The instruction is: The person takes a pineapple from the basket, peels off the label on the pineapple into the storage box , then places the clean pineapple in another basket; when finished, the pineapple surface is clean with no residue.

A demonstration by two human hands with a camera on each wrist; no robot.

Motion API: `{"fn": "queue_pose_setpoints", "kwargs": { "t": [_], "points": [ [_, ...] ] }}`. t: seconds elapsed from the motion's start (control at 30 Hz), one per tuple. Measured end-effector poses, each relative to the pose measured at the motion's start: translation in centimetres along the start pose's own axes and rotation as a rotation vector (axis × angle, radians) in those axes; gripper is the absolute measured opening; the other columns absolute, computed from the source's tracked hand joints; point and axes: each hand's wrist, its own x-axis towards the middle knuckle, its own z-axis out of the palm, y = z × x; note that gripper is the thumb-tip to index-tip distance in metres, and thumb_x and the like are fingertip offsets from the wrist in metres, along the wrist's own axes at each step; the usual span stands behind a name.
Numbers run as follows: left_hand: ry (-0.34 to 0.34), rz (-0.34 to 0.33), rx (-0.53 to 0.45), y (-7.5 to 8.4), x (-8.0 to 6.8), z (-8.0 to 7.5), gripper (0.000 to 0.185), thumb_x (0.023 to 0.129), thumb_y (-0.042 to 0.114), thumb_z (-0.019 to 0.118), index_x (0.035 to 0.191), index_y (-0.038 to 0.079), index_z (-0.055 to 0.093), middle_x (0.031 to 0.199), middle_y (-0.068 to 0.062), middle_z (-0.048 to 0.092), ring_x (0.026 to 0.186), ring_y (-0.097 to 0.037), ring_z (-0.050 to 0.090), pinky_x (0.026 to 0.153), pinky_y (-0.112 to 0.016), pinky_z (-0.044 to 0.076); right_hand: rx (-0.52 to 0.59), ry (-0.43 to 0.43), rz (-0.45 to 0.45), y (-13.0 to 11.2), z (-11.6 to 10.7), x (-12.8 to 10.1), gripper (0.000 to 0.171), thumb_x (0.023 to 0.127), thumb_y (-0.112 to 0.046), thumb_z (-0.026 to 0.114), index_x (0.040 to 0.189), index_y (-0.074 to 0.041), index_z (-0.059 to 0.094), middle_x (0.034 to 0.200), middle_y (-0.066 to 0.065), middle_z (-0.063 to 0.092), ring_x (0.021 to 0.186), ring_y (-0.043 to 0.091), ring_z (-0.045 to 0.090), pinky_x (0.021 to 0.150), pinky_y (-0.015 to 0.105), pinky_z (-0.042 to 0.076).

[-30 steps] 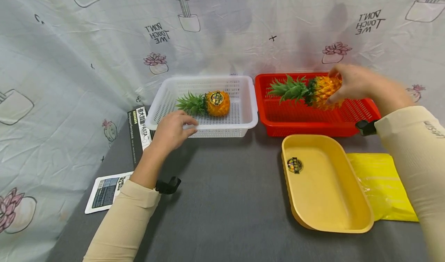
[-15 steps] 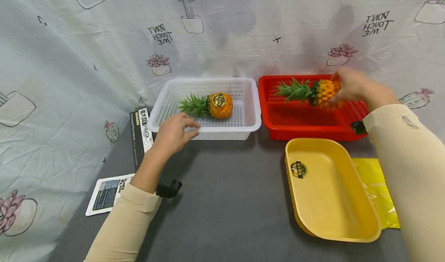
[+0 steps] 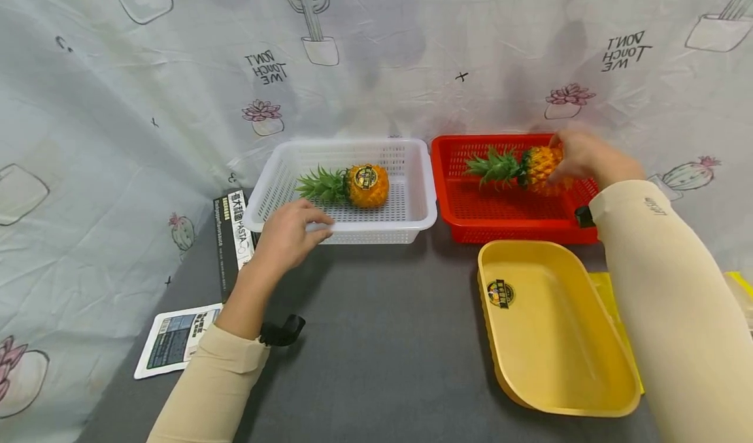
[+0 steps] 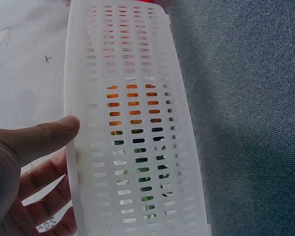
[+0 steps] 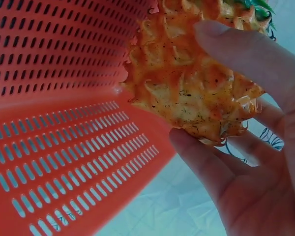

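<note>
Backdrop cloth (image 3: pixel 88 103), left print: mirrored black hand-lettering, "DON'T TOUCH ME" reversed, above a pink potted succulent drawing.
Backdrop cloth, right print: same mirrored "DON'T TOUCH ME" lettering, near the top right corner.
Dark box (image 3: pixel 234 234) left of the white basket (image 3: pixel 276 175): "PASTA" in white capitals along its side; other characters too small to read.
White card (image 3: pixel 176 338) on the grey table: printed block and lines, unreadable.
Pineapple in the white basket (image 3: pixel 366 185): round black and yellow sticker, wording illegible.
Yellow tray (image 3: pixel 588 404): round dark sticker inside, wording illegible.
Right sleeve (image 3: pixel 659 279): small grey lettering near the wrist, illegible.
</note>
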Motion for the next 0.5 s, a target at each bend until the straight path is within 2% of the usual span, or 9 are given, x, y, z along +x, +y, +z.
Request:
{"fn": "queue_pose_setpoints", "kwargs": {
  "t": [0.2, 0.5],
  "points": [
    [-0.003, 0.015, 0.002, 0.0, 0.2, 0.4, 0.02, 0.09, 0.019, 0.08, 0.109, 0.012, 0.082, 0.105, -0.01, 0.07, 0.1, -0.033, 0.066, 0.086, -0.051, 0.052, 0.017, -0.029, 0.013, 0.3, 0.5, 0.2, 0.083, 0.079, -0.014, 0.085, 0.14, 0.016, 0.036, 0.125, 0.041, 0.052, 0.106, 0.051, 0.054, 0.1, 0.07, 0.04],
    [0.001, -0.009, 0.003, -0.2, 0.1, 0.3, 0.022, 0.09, 0.02, 0.08, 0.11, 0.013, 0.081, 0.109, -0.01, 0.071, 0.103, -0.034, 0.066, 0.089, -0.05, 0.052, -0.028, -0.044, 0.011, -0.7, 0.6, 1.5, 0.084, 0.078, -0.014, 0.085, 0.141, 0.011, 0.036, 0.136, 0.041, 0.043, 0.121, 0.057, 0.042, 0.109, 0.071, 0.033]
  ]
}}
